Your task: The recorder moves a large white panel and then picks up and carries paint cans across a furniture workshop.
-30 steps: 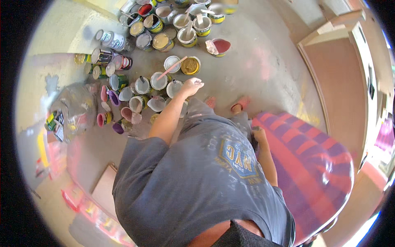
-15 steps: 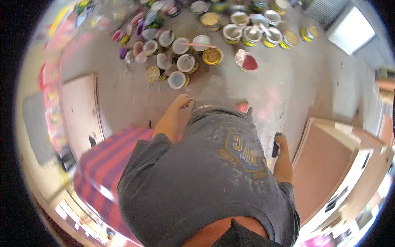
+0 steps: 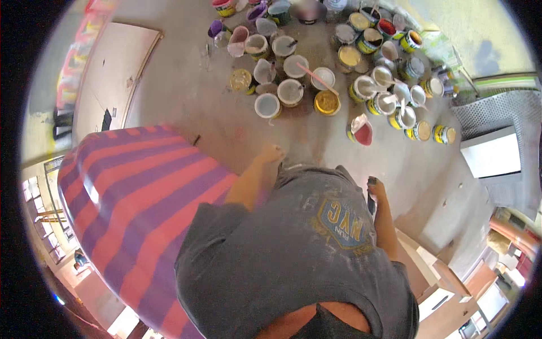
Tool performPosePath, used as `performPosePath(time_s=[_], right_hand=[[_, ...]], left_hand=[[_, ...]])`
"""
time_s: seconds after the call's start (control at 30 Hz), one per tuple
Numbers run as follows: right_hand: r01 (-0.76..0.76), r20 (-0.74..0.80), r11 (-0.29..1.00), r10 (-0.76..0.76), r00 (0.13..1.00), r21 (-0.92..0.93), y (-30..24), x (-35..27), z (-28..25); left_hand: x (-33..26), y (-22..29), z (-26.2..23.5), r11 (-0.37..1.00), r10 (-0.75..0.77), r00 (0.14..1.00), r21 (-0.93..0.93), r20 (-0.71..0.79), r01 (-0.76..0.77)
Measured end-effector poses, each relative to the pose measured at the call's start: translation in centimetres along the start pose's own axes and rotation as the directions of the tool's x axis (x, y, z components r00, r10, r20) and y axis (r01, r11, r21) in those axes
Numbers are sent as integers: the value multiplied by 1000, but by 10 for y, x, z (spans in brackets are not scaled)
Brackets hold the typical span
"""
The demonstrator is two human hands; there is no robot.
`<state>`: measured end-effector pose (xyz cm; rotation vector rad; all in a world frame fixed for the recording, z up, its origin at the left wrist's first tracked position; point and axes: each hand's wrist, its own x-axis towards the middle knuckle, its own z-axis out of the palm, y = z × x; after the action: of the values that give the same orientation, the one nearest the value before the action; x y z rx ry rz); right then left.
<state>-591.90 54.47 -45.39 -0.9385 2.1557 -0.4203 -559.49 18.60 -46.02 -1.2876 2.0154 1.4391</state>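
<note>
My left hand (image 3: 272, 153) hangs in front of me at waist height, away from the tubs on the floor. It is blurred, so its fingers do not show clearly, and I see nothing held. My right hand (image 3: 377, 188) is closed around a dark, narrow object (image 3: 371, 202) at my right side; its exact kind is hidden. Ahead on the floor stand several open paint tubs, among them a white-filled tub (image 3: 267, 105) and a gold tub (image 3: 327, 103). Nearer to me is a tub with deep pink paint (image 3: 362, 134). A pink stick (image 3: 317, 78) lies across two tubs.
A large, glossy form with pink and purple stripes (image 3: 141, 209) fills my left side. Behind it a pale board (image 3: 113, 73) stands by the wall. At right are a bright white panel (image 3: 492, 153) and wooden box-like pieces (image 3: 429, 271). More paint tubs (image 3: 370, 39) crowd the far right.
My view has turned, so the tubs now sit lower and farther right, and more of the striped form shows. The dark object stays in my right hand.
</note>
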Motion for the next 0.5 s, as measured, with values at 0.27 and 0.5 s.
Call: performPosePath(time_s=[0.27, 0.5], right_hand=[[70, 244, 995, -50, 969, -73, -112, 85, -38], [958, 926, 50, 278, 257, -281, 32, 221, 0]], left_hand=[[-54, -110, 8, 974, -20, 989, 221, -144, 52], [-101, -60, -24, 965, -197, 837, -254, -510, 73]])
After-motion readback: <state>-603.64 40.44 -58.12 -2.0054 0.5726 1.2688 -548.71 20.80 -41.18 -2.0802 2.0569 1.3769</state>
